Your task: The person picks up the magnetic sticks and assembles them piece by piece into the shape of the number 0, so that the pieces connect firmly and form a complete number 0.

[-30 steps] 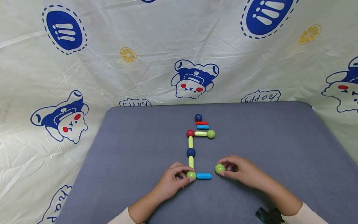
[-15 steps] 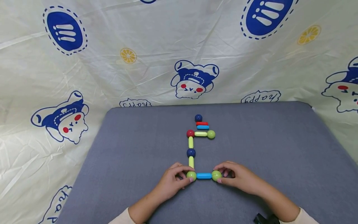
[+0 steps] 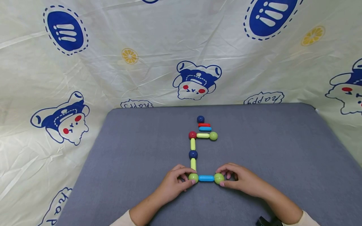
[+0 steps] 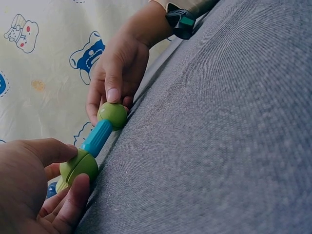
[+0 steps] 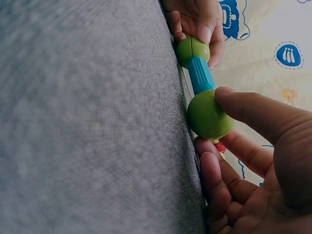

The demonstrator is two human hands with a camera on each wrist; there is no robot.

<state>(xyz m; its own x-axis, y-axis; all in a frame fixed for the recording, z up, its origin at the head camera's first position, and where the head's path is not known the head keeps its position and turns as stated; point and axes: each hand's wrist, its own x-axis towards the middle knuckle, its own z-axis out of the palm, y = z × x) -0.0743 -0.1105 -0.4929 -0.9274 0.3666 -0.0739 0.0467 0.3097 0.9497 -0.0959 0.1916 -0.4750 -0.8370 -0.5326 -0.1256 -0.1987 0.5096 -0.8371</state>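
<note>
The left hand (image 3: 173,182) pinches one glossy green plastic ball (image 3: 193,177) and the right hand (image 3: 242,179) pinches another (image 3: 219,178), a short blue plastic rod (image 3: 206,178) joining them on the grey fabric tabletop (image 3: 135,163).

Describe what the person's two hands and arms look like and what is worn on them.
Both hands are bare: left hand, right hand. Cream long sleeves end at the forearms. A black wrist-strapped device with a green patch sits on the right wrist. No rings or gloves show.

Two green balls joined by a blue rod

We see green ball (image 3: 219,178) touching the blue rod (image 3: 206,178), whose other end meets the corner ball (image 3: 193,177), flat on grey cloth.
</note>
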